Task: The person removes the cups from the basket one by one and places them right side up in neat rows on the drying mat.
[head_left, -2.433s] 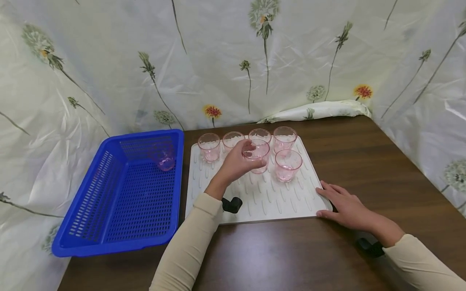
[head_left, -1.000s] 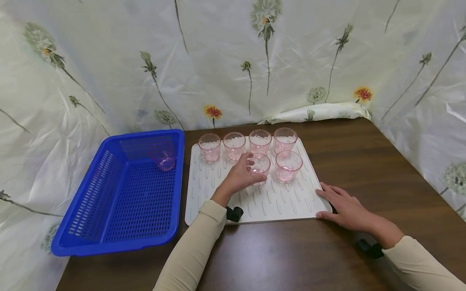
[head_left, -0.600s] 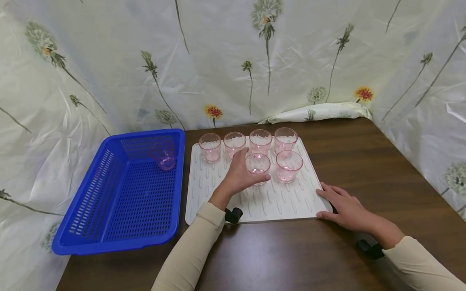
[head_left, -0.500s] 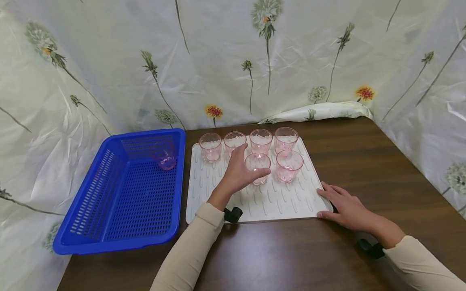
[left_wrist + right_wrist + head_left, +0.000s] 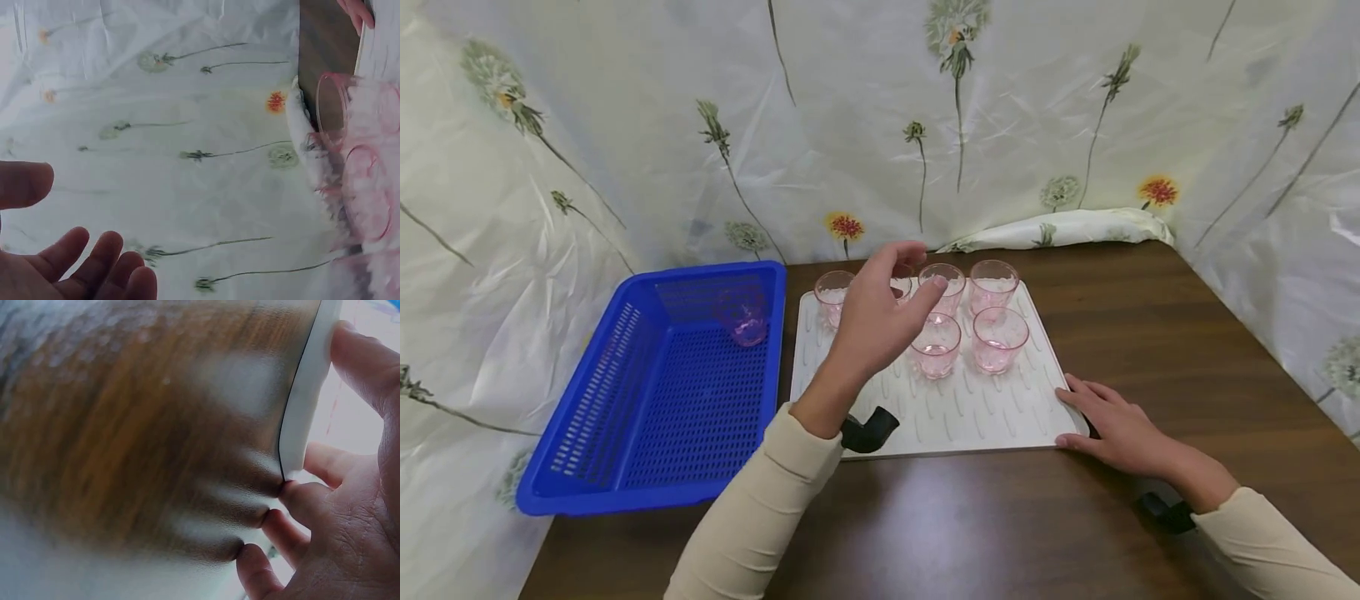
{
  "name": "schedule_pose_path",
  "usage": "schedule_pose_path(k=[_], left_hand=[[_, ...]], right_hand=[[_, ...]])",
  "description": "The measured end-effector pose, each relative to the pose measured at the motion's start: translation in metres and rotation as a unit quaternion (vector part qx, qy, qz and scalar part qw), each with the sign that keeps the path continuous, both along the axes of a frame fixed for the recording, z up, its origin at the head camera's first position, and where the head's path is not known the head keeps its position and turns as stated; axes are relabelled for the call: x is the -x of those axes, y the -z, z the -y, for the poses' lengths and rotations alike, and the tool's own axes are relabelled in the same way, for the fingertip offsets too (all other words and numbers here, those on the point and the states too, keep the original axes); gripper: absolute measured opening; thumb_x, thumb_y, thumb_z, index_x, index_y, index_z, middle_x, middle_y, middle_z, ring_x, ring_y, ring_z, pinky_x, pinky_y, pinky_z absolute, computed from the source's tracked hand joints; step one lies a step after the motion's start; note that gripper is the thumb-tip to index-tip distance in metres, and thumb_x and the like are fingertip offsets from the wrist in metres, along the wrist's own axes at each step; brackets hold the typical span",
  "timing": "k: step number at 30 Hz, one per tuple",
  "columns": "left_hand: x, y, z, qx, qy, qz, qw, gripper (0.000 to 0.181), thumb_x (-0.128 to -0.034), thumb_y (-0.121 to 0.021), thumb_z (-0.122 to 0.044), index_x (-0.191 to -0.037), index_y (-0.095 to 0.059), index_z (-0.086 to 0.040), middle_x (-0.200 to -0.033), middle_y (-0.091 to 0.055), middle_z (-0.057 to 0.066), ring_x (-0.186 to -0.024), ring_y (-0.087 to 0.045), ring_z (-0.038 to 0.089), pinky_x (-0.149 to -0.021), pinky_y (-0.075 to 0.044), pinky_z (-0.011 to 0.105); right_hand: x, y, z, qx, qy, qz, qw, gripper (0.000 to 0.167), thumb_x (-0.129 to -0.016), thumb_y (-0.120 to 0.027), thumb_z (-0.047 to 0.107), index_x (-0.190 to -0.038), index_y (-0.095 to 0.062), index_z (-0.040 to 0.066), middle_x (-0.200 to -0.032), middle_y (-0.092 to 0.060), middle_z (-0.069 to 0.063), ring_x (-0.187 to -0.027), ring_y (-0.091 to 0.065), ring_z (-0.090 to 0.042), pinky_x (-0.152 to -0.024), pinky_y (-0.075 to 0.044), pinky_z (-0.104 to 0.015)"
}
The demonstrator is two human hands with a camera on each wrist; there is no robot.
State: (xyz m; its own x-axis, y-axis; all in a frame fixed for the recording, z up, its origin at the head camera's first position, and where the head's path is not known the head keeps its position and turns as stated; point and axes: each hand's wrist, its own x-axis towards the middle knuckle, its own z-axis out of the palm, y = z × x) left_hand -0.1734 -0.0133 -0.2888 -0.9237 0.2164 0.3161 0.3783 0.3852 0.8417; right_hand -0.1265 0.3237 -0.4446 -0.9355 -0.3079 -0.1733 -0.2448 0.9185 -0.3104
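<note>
My left hand (image 5: pixel 880 321) is raised over the white draining tray (image 5: pixel 970 417), thumb and fingers spread apart, holding nothing. In the left wrist view its fingers (image 5: pixel 103 259) hang against the curtain, away from the glasses. Pink drinking glasses stand upright on the tray. The near row has a left glass (image 5: pixel 936 354) and a right glass (image 5: pixel 1000 340); behind stands a row of several, including a glass (image 5: pixel 994 285) at its right end. The hand partly hides the back row's left part. My right hand (image 5: pixel 1116 429) touches the tray's right edge with thumb and fingers (image 5: pixel 259 569).
A blue slotted plastic basket (image 5: pixel 625 500) stands left of the tray, with a pink glass (image 5: pixel 748 325) lying in its back right corner. Both rest on a dark wooden table (image 5: pixel 925 517). A flower-printed curtain (image 5: pixel 850 125) encloses the back and sides.
My left hand has set the near-left glass down on the tray, let go of it and risen up and back. The right hand has stayed at the tray's edge.
</note>
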Motion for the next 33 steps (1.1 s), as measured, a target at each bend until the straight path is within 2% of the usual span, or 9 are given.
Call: schedule_pose_path(k=[3,5,8,10,14,19,25,28,33], left_hand=[[-0.007,-0.020,0.016,0.036,0.026,-0.022,0.9988,0.042,-0.0945,-0.066,-0.023,-0.133,-0.056,-0.010,-0.130,-0.063,0.004,-0.120,-0.056,0.018,-0.099,-0.051,0.038],[-0.010,-0.027,0.032,0.070,0.043,-0.031,0.9961,0.043,-0.0948,-0.066,-0.024,-0.134,-0.055,-0.010,-0.132,-0.062,0.004,-0.121,-0.056,0.017,-0.099,-0.050,0.038],[-0.012,-0.030,0.063,0.117,0.048,-0.045,0.9909,0.044,-0.0949,-0.066,-0.023,-0.135,-0.054,-0.010,-0.132,-0.061,0.006,-0.122,-0.056,0.019,-0.099,-0.050,0.039],[-0.014,-0.029,0.087,0.136,0.038,-0.043,0.9890,0.044,-0.0950,-0.066,-0.022,-0.135,-0.053,-0.009,-0.132,-0.061,0.006,-0.121,-0.056,0.021,-0.097,-0.050,0.041],[-0.014,-0.016,0.135,0.146,-0.012,-0.022,0.9889,0.042,-0.0966,-0.064,-0.022,-0.135,-0.053,-0.010,-0.131,-0.061,0.008,-0.120,-0.056,0.025,-0.095,-0.051,0.046],[-0.011,0.004,0.185,0.138,-0.083,0.020,0.9867,0.041,-0.1008,-0.057,-0.028,-0.136,-0.052,-0.007,-0.132,-0.061,0.014,-0.118,-0.055,0.028,-0.100,-0.048,0.052],[-0.003,0.018,0.222,0.156,-0.126,0.058,0.9779,0.048,-0.1017,-0.054,-0.033,-0.139,-0.049,-0.004,-0.133,-0.059,0.020,-0.121,-0.053,0.034,-0.099,-0.045,0.055],[0.008,0.026,0.235,0.192,-0.123,0.073,0.9710,0.052,-0.1013,-0.054,-0.034,-0.141,-0.047,-0.002,-0.136,-0.056,0.022,-0.125,-0.052,0.039,-0.098,-0.044,0.057],[0.041,0.048,0.257,0.231,-0.111,0.106,0.9609,0.062,-0.0999,-0.056,-0.038,-0.147,-0.039,-0.002,-0.145,-0.048,0.025,-0.132,-0.046,0.043,-0.104,-0.040,0.061]], right_hand=[[0.001,-0.001,-0.001,-0.001,-0.003,-0.001,1.0000,0.087,-0.085,-0.068,0.057,-0.148,-0.043,0.003,-0.157,-0.032,-0.029,-0.138,-0.029,-0.048,-0.094,-0.035,-0.074],[0.000,0.000,0.000,-0.001,0.001,0.001,1.0000,0.087,-0.085,-0.067,0.058,-0.148,-0.043,0.003,-0.157,-0.031,-0.028,-0.138,-0.029,-0.048,-0.095,-0.035,-0.075],[0.000,0.000,0.000,-0.001,0.006,0.004,1.0000,0.087,-0.085,-0.067,0.057,-0.148,-0.042,0.003,-0.158,-0.030,-0.028,-0.139,-0.028,-0.049,-0.096,-0.034,-0.075],[-0.001,0.000,-0.001,-0.002,0.007,0.003,1.0000,0.087,-0.085,-0.068,0.057,-0.148,-0.042,0.004,-0.158,-0.030,-0.028,-0.139,-0.028,-0.049,-0.097,-0.033,-0.075],[-0.001,0.001,-0.001,-0.002,0.004,0.000,1.0000,0.086,-0.085,-0.068,0.057,-0.148,-0.043,0.003,-0.157,-0.031,-0.029,-0.139,-0.028,-0.049,-0.096,-0.034,-0.076],[-0.001,0.002,-0.001,0.000,0.001,-0.002,1.0000,0.086,-0.085,-0.067,0.058,-0.148,-0.043,0.004,-0.158,-0.031,-0.028,-0.139,-0.029,-0.049,-0.097,-0.033,-0.076],[0.000,0.003,0.000,0.000,0.000,0.002,1.0000,0.086,-0.085,-0.068,0.057,-0.148,-0.043,0.004,-0.158,-0.031,-0.028,-0.139,-0.029,-0.049,-0.097,-0.033,-0.076],[0.000,0.002,0.001,0.000,0.002,0.004,1.0000,0.086,-0.085,-0.067,0.058,-0.148,-0.043,0.004,-0.158,-0.030,-0.028,-0.140,-0.028,-0.048,-0.098,-0.033,-0.075],[0.001,0.001,0.000,-0.003,0.000,0.004,1.0000,0.087,-0.085,-0.068,0.057,-0.148,-0.043,0.003,-0.157,-0.031,-0.029,-0.139,-0.028,-0.049,-0.097,-0.033,-0.075]])
